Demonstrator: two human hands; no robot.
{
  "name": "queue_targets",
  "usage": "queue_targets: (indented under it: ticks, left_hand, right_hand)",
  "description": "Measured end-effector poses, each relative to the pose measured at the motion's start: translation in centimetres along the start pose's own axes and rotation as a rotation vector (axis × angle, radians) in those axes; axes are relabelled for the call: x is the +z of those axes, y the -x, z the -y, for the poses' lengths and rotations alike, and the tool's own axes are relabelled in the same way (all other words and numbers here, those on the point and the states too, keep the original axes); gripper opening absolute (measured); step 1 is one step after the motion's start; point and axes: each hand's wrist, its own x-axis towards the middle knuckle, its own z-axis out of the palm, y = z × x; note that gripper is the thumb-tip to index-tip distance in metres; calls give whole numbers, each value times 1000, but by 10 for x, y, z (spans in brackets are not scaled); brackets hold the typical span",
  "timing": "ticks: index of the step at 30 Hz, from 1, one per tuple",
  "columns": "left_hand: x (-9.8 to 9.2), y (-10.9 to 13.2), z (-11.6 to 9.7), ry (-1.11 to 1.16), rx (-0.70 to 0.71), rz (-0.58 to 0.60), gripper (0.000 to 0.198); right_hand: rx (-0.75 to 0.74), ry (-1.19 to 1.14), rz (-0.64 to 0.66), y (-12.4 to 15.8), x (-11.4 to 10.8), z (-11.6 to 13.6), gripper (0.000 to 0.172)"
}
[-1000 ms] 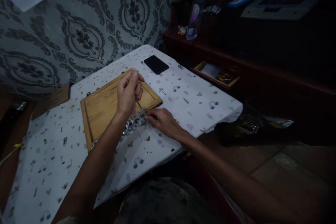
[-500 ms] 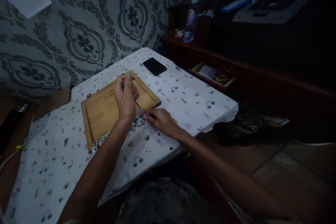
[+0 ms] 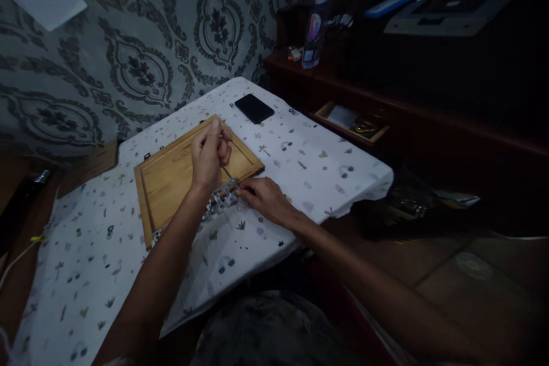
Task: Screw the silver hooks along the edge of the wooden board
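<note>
A brown wooden panel with a raised frame (image 3: 171, 183) lies on the patterned tablecloth. Several small silvery metal pieces (image 3: 219, 199) run in a row along its near edge, partly behind my left forearm. My left hand (image 3: 211, 154) is closed in a fist above the panel, thumb uppermost. Out of it slants a thin dark shaft, like a screwdriver's (image 3: 227, 173), its tip reaching the row's right end; any handle is hidden in the fist. My right hand (image 3: 261, 197) pinches at that same end, fingertips against a metal piece near the panel's right corner.
A black phone (image 3: 254, 108) lies beyond the panel on the white tablecloth (image 3: 300, 154). To the right, a dark red desk holds a clear bottle (image 3: 313, 31), and its small drawer (image 3: 351, 123) stands pulled out. Patterned wallpaper covers the wall behind, and cardboard (image 3: 90, 168) rests at left.
My left fist has turned slightly and shifted a little to the right, the shaft still at the metal piece. My right hand stays nearly where it was. The whole view has shifted slightly.
</note>
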Motion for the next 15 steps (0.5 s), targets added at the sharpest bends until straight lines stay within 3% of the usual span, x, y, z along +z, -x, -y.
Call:
queue_targets:
  ticks: [7, 15]
  left_hand:
    - [-2, -2, -2, 38, -48, 99, 50]
    - [-2, 13, -11, 76, 38, -77, 40]
  right_hand:
    - [-21, 12, -3, 1, 2, -3, 24]
    - [64, 32, 30, 1, -4, 7, 19]
